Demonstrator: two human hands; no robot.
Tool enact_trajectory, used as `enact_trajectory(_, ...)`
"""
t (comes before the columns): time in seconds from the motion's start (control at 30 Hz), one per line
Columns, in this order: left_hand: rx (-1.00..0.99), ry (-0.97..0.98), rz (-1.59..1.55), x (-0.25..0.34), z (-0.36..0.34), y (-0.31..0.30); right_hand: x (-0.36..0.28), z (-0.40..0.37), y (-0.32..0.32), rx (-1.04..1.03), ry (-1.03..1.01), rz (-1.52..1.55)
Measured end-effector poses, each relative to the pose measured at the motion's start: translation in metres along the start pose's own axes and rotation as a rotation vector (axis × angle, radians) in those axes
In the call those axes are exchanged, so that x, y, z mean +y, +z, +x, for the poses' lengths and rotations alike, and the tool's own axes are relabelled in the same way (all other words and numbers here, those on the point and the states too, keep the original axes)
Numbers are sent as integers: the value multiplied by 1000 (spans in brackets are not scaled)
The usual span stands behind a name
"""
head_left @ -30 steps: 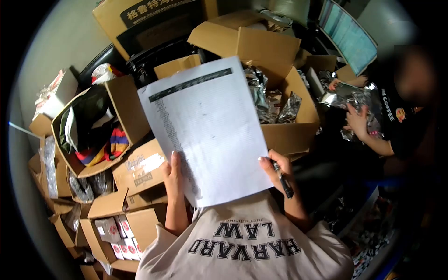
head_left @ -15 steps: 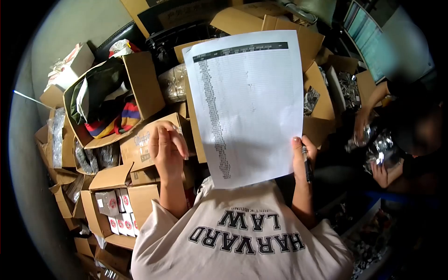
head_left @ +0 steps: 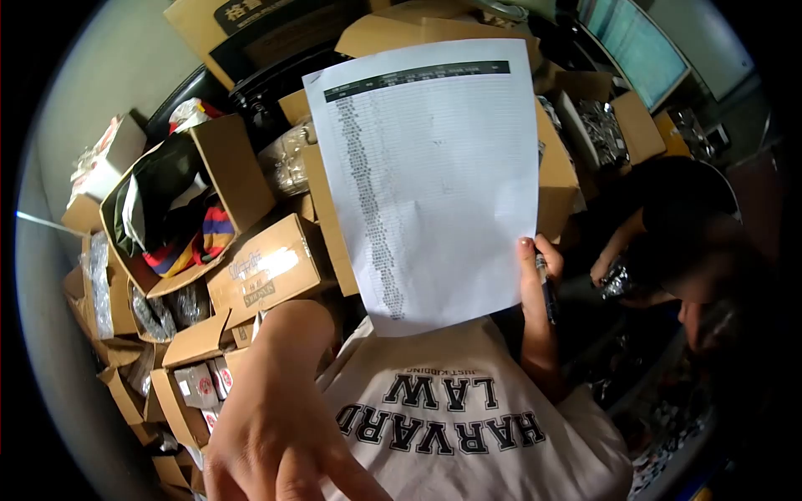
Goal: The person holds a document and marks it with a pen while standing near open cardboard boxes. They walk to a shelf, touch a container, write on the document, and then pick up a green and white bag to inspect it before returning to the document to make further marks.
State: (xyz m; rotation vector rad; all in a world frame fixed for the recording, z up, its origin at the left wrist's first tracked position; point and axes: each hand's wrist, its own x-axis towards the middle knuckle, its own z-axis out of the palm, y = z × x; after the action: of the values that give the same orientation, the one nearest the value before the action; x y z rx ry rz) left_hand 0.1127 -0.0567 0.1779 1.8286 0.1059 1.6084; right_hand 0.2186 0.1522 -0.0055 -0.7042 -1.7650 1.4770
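1. One paper, printed with a dark header band and a narrow column of small text down its left side, is held up in front of the shirt, near the middle of the view; its lower edge overlaps the top of the shirt.
2. The right hand is closed on the paper's lower right edge, thumb over the front, and also holds a dark pen, which points downward.
3. The left hand is off the paper, back up and close to the camera, fingers somewhat spread and pointing down. The fingertips are cut off, so whether it grasps anything cannot be told.
4. Left of the paper, an open carton holds dark green and striped cloth; a closed carton is below and to its right.
5. White packs with red marks lie in another carton, beside the left wrist.
6. At right, another person in dark clothing has a hand at a shiny packet.
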Motion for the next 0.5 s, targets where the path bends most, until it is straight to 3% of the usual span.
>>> enact_trajectory(0.1,-37,56,11,-9,10,-8,3,-6,-14,-39,92,-61)
enact_trajectory(0.2,-72,108,46,-13,13,-17,16,-6,-9,-22,-4,-74)
enact_trajectory(0.33,-100,323,209,-27,4,-31,11,-7,-4,16,7,-12)
enact_trajectory(0.37,-140,299,191,-27,2,-38,10,-5,-3,3,20,-2)
enact_trajectory(0.5,172,95,131,-27,-26,-33,3,-5,4,15,55,-10)
